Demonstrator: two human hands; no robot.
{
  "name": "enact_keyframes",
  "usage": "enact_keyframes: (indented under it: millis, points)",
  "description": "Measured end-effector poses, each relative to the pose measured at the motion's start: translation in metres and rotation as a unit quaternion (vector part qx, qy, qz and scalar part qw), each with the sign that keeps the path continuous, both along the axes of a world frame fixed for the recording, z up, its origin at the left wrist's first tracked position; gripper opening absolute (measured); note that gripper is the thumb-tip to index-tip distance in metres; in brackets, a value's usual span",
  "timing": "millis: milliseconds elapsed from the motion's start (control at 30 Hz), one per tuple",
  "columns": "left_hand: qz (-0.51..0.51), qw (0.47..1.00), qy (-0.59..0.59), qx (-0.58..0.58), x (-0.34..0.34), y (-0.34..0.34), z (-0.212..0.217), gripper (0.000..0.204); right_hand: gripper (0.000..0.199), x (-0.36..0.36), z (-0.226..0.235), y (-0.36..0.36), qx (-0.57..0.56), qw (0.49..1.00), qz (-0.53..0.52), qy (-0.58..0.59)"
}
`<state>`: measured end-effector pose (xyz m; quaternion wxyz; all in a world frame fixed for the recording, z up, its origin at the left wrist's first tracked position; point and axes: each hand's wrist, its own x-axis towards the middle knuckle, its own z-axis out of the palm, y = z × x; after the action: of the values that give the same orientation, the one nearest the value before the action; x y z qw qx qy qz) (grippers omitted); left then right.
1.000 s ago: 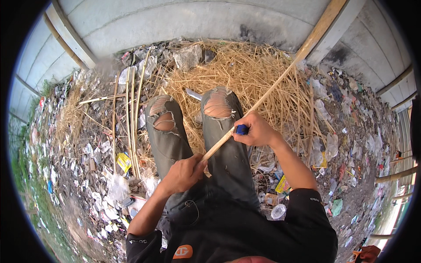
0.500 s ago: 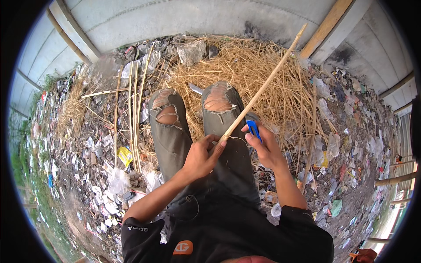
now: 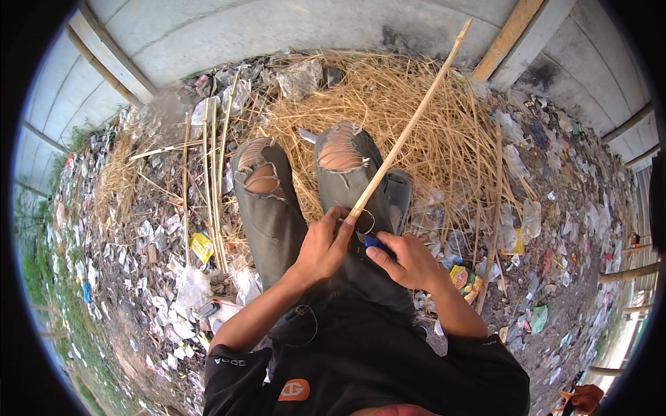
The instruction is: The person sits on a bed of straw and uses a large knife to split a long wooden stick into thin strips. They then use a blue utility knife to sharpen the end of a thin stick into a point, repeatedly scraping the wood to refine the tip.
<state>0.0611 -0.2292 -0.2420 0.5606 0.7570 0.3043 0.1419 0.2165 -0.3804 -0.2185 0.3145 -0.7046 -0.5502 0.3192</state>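
Note:
My left hand (image 3: 322, 243) is closed around the lower end of a long pale bamboo strip (image 3: 409, 128). The strip slants up and to the right, past my right knee. My right hand (image 3: 409, 262) grips a blue-handled cutter (image 3: 376, 245) just below and right of the strip's held end. A thin curled shaving (image 3: 372, 223) hangs by that end. The cutter's blade cannot be made out. Both hands are over my trousered right thigh (image 3: 347, 263).
Several more strips (image 3: 214, 180) lie left of my legs. Dry straw (image 3: 444, 139) is heaped ahead, beneath a concrete wall (image 3: 312, 28). A grey blade-like piece (image 3: 309, 136) shows between my knees. Plastic litter (image 3: 187, 291) covers the ground on both sides.
My right hand has come down and left with the cutter, from beside the strip to below its held end. The strip has tilted slightly more upright, and the shaving hangs in a rounder curl.

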Motion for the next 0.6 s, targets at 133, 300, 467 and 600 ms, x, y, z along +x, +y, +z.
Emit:
enact_keyframes:
  millis: [133,300,467,600]
  points:
    - [0.002,1.0,-0.005,-0.017,-0.002,0.0,-0.003,0.036,0.048,-0.001,-0.002,0.004,0.024,1.0,0.001,0.004]
    - [0.006,1.0,-0.018,-0.012,-0.004,-0.001,-0.006,0.034,0.047,0.003,-0.007,0.012,0.009,0.999,-0.046,0.017]
    - [-0.016,0.998,0.013,0.058,-0.008,-0.001,-0.001,0.036,0.047,0.002,-0.016,0.015,0.042,0.996,-0.072,0.023]
    - [-0.022,0.996,0.035,0.081,-0.01,0.0,0.003,0.041,0.047,0.004,-0.017,0.016,0.034,0.997,-0.066,0.007]
